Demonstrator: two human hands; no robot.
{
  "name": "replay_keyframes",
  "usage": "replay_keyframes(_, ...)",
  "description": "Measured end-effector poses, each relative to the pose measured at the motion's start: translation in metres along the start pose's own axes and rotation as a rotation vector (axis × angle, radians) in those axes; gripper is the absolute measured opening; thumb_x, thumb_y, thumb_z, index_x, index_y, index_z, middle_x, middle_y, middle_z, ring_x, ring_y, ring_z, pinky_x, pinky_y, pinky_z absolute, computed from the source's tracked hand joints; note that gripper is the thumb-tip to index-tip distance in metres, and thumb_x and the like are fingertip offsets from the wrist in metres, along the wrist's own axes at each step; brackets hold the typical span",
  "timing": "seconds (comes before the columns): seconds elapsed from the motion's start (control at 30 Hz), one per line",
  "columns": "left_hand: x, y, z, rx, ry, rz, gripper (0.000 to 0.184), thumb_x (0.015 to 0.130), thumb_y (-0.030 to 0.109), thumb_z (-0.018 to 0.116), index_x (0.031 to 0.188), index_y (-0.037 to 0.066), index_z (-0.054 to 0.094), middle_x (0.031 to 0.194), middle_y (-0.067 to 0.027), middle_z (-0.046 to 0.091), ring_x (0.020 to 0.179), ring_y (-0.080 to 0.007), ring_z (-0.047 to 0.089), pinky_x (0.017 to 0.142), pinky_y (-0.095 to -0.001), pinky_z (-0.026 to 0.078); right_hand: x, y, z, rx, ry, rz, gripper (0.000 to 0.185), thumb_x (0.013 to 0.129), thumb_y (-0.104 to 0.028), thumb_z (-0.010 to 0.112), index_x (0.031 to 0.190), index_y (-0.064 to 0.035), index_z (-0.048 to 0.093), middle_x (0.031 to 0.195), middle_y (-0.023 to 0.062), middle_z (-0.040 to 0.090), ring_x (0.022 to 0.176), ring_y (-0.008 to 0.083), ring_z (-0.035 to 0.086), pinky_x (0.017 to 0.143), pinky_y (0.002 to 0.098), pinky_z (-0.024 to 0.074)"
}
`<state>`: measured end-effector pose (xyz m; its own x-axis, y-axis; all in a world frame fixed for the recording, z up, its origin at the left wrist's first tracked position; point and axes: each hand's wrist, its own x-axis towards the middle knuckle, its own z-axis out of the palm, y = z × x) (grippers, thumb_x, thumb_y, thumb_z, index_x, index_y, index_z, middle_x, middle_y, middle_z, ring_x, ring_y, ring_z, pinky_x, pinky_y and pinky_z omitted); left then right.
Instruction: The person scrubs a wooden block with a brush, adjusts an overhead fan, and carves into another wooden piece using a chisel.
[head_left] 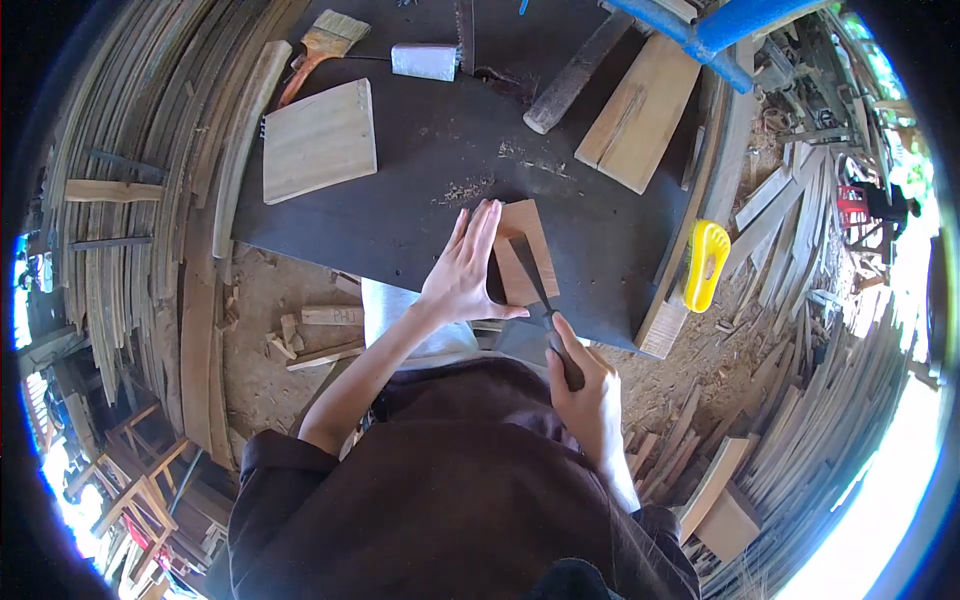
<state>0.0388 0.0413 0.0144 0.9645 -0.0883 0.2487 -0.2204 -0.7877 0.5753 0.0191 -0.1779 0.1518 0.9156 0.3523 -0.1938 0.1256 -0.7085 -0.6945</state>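
A small wooden block [512, 284] lies at the near edge of the dark worktop. Along its left side rests my left hand [465, 270], fingers stretched forward and thumb out to the right near the block's front edge. My right hand [585, 385] is wrapped round the dark handle of a flat-bladed tool [532, 268]. The blade points forward and lies over the block. Whether its tip touches the wood I cannot tell. Wood shavings [467, 190] are scattered just beyond the block.
On the dark worktop [410, 235] are a pale board [320, 143], a brush [328, 42], a silvery block [424, 61], a wooden-handled tool [578, 72] and a wider board [642, 112]. A yellow sole-shaped object [707, 265] sits at the right edge. Stacked timber flanks both sides.
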Motion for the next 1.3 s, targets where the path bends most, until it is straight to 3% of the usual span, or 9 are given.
replay_keyframes(0.17,0.000,0.001,-0.004,-0.018,-0.014,-0.023,0.147,0.060,0.076,0.078,0.156,-0.004,0.000,0.162,-0.0238,0.016,0.151,-0.0381,0.018,0.125,-0.0504,0.011,-0.018,0.001,-0.008,-0.013,0.007,-0.034,0.044,0.092,-0.013,0.066,0.136,-0.0161,0.062,0.073,0.0154,0.065,0.064,0.0296,0.068,0.061,0.0406,0.0535)
replay_keyframes(0.27,0.000,0.000,-0.001,-0.031,-0.028,-0.028,0.146,0.061,0.076,0.077,0.156,-0.004,0.001,0.162,-0.0236,0.016,0.151,-0.0380,0.017,0.125,-0.0506,0.011,-0.034,0.002,-0.019,-0.061,-0.098,0.105,0.044,0.092,-0.014,0.066,0.136,-0.0162,0.062,0.075,0.0160,0.066,0.064,0.0314,0.068,0.062,0.0414,0.0538)
replay_keyframes(0.47,0.001,0.000,-0.002,0.003,-0.033,-0.012,0.146,0.062,0.076,0.077,0.156,-0.004,-0.001,0.162,-0.0236,0.017,0.151,-0.0380,0.018,0.125,-0.0514,0.012,-0.005,0.000,0.002,-0.019,-0.023,0.054,0.045,0.092,-0.015,0.066,0.136,-0.0147,0.061,0.081,0.0184,0.068,0.065,0.0346,0.068,0.062,0.0426,0.0537)
replay_keyframes(0.6,-0.001,0.000,-0.001,-0.005,-0.022,-0.014,0.148,0.061,0.076,0.078,0.156,-0.004,-0.002,0.162,-0.0242,0.017,0.151,-0.0383,0.020,0.125,-0.0514,0.012,0.009,0.000,0.006,0.041,0.066,-0.099,0.044,0.093,-0.014,0.065,0.136,-0.0125,0.061,0.078,0.0178,0.066,0.064,0.0340,0.068,0.059,0.0428,0.0538)
replay_keyframes(0.9,0.000,0.000,-0.001,-0.004,-0.015,0.005,0.150,0.060,0.074,0.080,0.155,-0.006,-0.004,0.161,-0.0274,0.017,0.150,-0.0394,0.020,0.125,-0.0530,0.012,-0.033,0.000,-0.010,-0.053,-0.040,0.078,0.046,0.092,-0.018,0.066,0.138,-0.0180,0.060,0.071,0.0154,0.063,0.058,0.0316,0.066,0.054,0.0437,0.0524)
replay_keyframes(0.97,0.000,0.001,-0.002,-0.005,-0.030,-0.007,0.150,0.060,0.075,0.079,0.155,-0.006,-0.004,0.161,-0.0275,0.017,0.150,-0.0395,0.021,0.125,-0.0528,0.012,-0.015,-0.010,-0.006,-0.021,-0.056,0.131,0.041,0.091,-0.009,0.066,0.131,-0.0089,0.064,0.086,0.0211,0.069,0.076,0.0364,0.070,0.068,0.0406,0.0532)
replay_keyframes(1.13,0.001,0.001,-0.004,0.013,-0.036,-0.032,0.151,0.059,0.077,0.078,0.155,-0.006,-0.005,0.160,-0.0277,0.018,0.150,-0.0391,0.020,0.125,-0.0518,0.012,0.009,-0.009,0.001,0.005,0.008,0.019,0.040,0.091,-0.011,0.066,0.131,-0.0081,0.064,0.087,0.0222,0.069,0.073,0.0383,0.068,0.067,0.0410,0.0525)
replay_keyframes(1.23,0.000,0.002,-0.003,-0.007,-0.025,-0.020,0.152,0.059,0.076,0.079,0.155,-0.006,-0.006,0.161,-0.0271,0.017,0.151,-0.0384,0.019,0.125,-0.0515,0.012,-0.007,-0.004,-0.004,-0.056,0.028,-0.075,0.044,0.094,-0.017,0.064,0.138,-0.0151,0.060,0.075,0.0174,0.065,0.061,0.0334,0.066,0.057,0.0430,0.0528)
replay_keyframes(1.3,0.000,0.001,-0.003,-0.007,-0.022,-0.021,0.152,0.059,0.075,0.080,0.155,-0.005,-0.006,0.161,-0.0269,0.017,0.151,-0.0385,0.019,0.125,-0.0516,0.012,-0.026,-0.004,-0.013,-0.108,-0.079,0.058,0.046,0.094,-0.017,0.064,0.139,-0.0178,0.059,0.074,0.0163,0.064,0.061,0.0330,0.066,0.057,0.0426,0.0532)
